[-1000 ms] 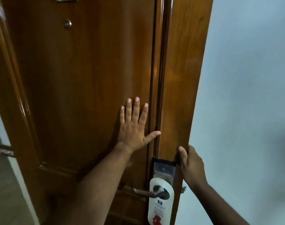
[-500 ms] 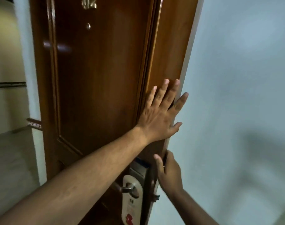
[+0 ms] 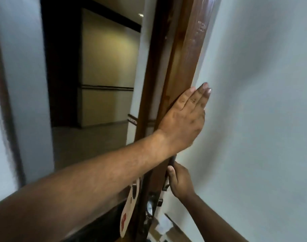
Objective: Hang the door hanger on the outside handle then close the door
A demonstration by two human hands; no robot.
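Swinging the door (image 3: 180, 70) with left hand (image 3: 182, 123) flat, right hand (image 3: 179, 182) apparently gripping its edge; I risk pinching fingers or dislodging the hanger (image 3: 130, 208).

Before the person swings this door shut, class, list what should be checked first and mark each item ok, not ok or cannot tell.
1. Door hanger hung on the outside: ok, though the handle itself is hidden behind the forearm.
2. Left hand flat on the door, ready to steer: ok.
3. Right hand clear of the closing edge: not ok, it grips the edge near the lock.
4. Doorway clear: ok as far as the view shows.
5. Latch free to engage: cannot tell.
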